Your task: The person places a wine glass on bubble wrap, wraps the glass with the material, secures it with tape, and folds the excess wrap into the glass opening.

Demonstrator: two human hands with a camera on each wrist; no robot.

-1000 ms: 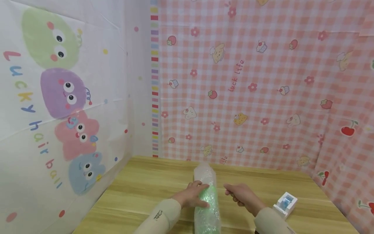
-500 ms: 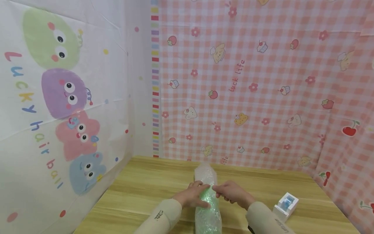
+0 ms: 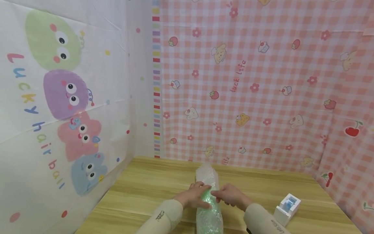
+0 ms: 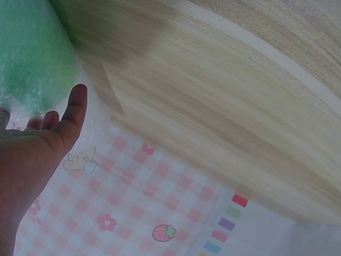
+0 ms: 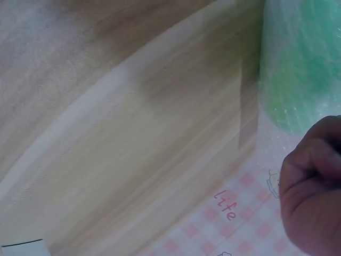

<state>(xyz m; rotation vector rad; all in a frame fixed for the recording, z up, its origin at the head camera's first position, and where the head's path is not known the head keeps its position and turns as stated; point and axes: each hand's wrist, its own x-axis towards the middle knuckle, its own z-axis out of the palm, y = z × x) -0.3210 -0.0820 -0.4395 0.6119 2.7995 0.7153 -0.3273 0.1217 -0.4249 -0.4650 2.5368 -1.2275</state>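
Note:
A long bundle in bubble wrap (image 3: pixel 209 218), green inside, lies lengthwise on the table in the head view. My left hand (image 3: pixel 193 195) rests on it from the left, fingers spread over its top. The left wrist view shows that hand's fingers (image 4: pixel 76 109) fairly straight beside the green wrapped end (image 4: pixel 32 53). From the right, my right hand (image 3: pixel 232 196) touches the top of the bundle with its thumb and forefinger side. Its fingers are curled in the right wrist view, where the fist (image 5: pixel 314 192) is partly cut off. Whether anything thin is between its fingertips is hidden.
A small white box-like holder with a blue part (image 3: pixel 287 206) stands on the wood-grain table (image 3: pixel 140 188), right of my right forearm. A pink checked cloth (image 3: pixel 242 81) hangs behind the table. A white printed cloth (image 3: pixel 117 97) hangs at the left.
My right hand has moved left from beside the bundle onto its top, then slightly nearer to me. The left hand has stayed on the bundle.

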